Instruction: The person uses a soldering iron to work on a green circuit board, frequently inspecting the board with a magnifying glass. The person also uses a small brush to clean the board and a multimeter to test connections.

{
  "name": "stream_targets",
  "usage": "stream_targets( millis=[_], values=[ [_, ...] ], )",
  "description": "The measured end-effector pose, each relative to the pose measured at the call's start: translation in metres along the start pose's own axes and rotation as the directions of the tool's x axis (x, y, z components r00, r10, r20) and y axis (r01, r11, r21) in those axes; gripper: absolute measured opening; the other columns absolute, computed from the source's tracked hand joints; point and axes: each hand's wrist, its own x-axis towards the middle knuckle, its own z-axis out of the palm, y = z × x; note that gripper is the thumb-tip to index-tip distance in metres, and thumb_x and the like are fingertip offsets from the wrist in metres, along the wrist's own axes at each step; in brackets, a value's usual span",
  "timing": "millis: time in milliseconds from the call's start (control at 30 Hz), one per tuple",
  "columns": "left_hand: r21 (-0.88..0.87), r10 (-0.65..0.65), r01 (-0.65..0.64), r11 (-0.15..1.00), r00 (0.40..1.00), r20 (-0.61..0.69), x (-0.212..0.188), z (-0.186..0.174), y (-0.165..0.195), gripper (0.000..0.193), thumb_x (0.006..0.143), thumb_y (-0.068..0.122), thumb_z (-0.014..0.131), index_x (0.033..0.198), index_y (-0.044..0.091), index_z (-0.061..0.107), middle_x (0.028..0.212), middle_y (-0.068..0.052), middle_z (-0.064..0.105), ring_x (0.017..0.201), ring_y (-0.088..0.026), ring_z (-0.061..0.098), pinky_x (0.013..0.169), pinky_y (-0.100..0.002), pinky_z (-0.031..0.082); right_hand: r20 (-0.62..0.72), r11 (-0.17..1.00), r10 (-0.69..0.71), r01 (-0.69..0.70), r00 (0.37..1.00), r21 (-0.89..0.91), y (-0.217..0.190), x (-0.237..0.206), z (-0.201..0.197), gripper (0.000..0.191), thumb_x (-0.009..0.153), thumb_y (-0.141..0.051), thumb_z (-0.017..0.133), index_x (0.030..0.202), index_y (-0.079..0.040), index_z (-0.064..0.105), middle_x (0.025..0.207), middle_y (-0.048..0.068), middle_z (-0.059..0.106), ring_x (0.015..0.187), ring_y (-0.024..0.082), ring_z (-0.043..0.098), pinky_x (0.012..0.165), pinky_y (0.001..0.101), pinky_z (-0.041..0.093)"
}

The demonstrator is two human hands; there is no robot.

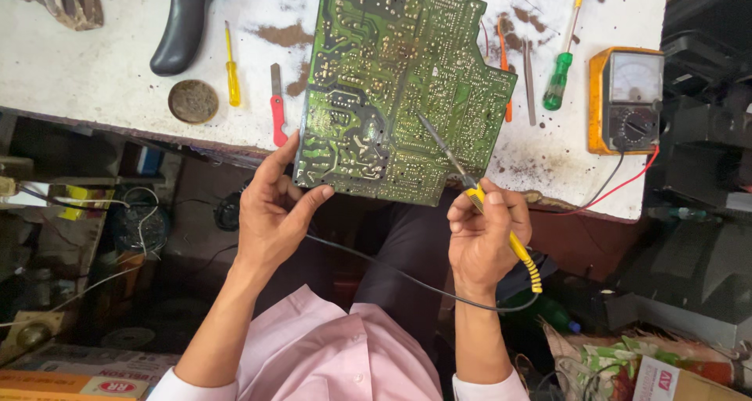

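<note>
A large green circuit board lies solder side up on a worn white workbench, its near edge overhanging the bench. My left hand grips the board's near left corner between thumb and fingers. My right hand holds a yellow-handled soldering iron like a pen. The iron's thin metal tip rests on the board near its middle. A black cord runs from the iron's handle across my lap.
On the bench lie a black tool handle, a round tin, a yellow screwdriver, a red-handled blade, a green screwdriver and an orange analogue multimeter with leads. Wires, boxes and clutter fill the floor below.
</note>
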Motion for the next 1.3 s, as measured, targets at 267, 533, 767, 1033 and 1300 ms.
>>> stream_targets(
  millis=[267,533,767,1033,1300],
  values=[
    [0.316,0.244,-0.228,0.921,0.970,-0.010,0.014,-0.022,0.033,0.054,0.088,0.012,0.087,0.134,0.000,0.063,0.105,-0.008,0.072,0.062,-0.008,0.053,0.057,-0.023,0.044,0.050,0.998,-0.046,0.048,0.998,-0.031,-0.004,0.000,-0.004,0.022,0.104,-0.017,0.059,0.111,0.003,0.063,0.082,0.017,0.066,0.064,0.022,0.062,0.054,0.0292,0.047],
    [0.863,0.540,-0.306,0.402,0.840,0.047,0.095,-0.073,0.039,0.029,0.097,0.007,0.078,0.119,-0.005,0.062,0.120,-0.022,0.060,0.116,-0.039,0.054,0.099,-0.046,0.045,0.028,0.998,-0.066,0.066,0.997,-0.013,-0.018,-0.007,-0.018,0.022,0.104,-0.018,0.059,0.110,0.003,0.062,0.080,0.017,0.065,0.062,0.022,0.060,0.053,0.0285,0.046],
    [0.898,0.417,-0.252,0.360,0.905,0.087,0.138,-0.078,0.027,0.040,0.093,0.017,0.077,0.116,-0.011,0.060,0.120,-0.032,0.058,0.117,-0.047,0.050,0.098,-0.060,0.036,0.006,0.998,-0.069,0.069,0.998,0.015,-0.031,-0.013,-0.026,0.022,0.103,-0.019,0.061,0.109,0.001,0.062,0.080,0.016,0.065,0.062,0.021,0.060,0.053,0.0291,0.044],
    [0.539,-0.057,0.126,0.833,0.988,-0.143,0.135,-0.077,0.055,0.031,0.094,0.021,0.069,0.111,-0.005,0.066,0.090,-0.013,0.064,0.078,-0.022,0.063,0.070,-0.038,0.048,-0.065,0.999,-0.020,0.022,0.998,0.035,-0.033,-0.015,-0.040,0.022,0.102,-0.020,0.061,0.108,0.000,0.061,0.078,0.015,0.065,0.061,0.022,0.060,0.051,0.0285,0.043],
    [-0.349,-0.220,0.194,0.917,0.975,-0.034,0.046,-0.066,0.060,0.038,0.086,-0.006,0.066,0.120,0.006,0.052,0.089,-0.013,0.069,0.065,-0.018,0.069,0.059,-0.031,0.058,-0.111,0.991,-0.001,0.015,0.994,0.131,-0.031,0.000,-0.046,0.021,0.103,-0.018,0.061,0.111,0.001,0.061,0.082,0.014,0.065,0.067,0.022,0.061,0.053,0.0288,0.044]
  ],
)
